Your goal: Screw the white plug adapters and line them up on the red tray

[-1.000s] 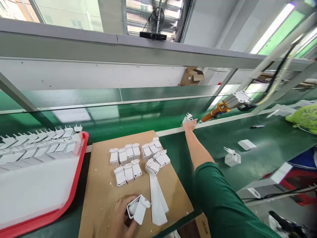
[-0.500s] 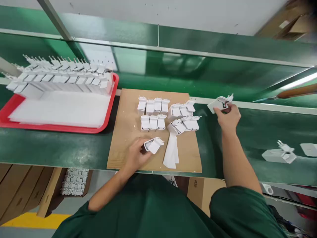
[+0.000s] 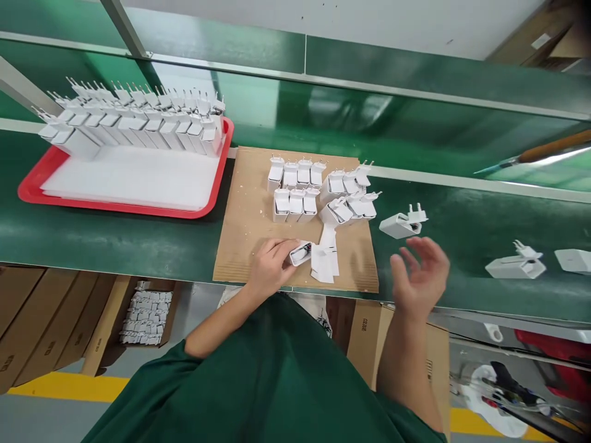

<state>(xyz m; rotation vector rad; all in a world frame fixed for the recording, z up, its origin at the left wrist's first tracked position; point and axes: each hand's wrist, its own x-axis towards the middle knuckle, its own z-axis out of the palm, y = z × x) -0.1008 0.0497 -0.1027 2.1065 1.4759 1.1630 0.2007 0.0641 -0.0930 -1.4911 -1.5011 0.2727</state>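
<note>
Charger shell (image 3: 301, 253): white, open end facing right, lying on the cardboard sheet (image 3: 244, 246) near its front edge. It looks pressed flat against the sheet, likely so it cannot slide.
Left hand (image 3: 271, 269): fingers closed around the shell's left end, palm down.
Right hand (image 3: 421, 280): empty, fingers spread and loosely curled, raised over the front edge of the worktop (image 3: 138, 246).
Loose plug (image 3: 401, 225): on its side on the green worktop just beyond the right hand, not touching it, pins up and to the right.
White slips (image 3: 325, 263): fanned on the sheet against the shell's right side.
Plug cluster (image 3: 318, 191): short rows and a looser bunch at the back of the sheet, probably grouped within easy reach.
Red tray (image 3: 120, 206): left of the sheet, with tray plugs (image 3: 138, 120) packed in tight rows along its far side.
Stray pieces (image 3: 514, 266): far right, well apart from both hands.
</note>
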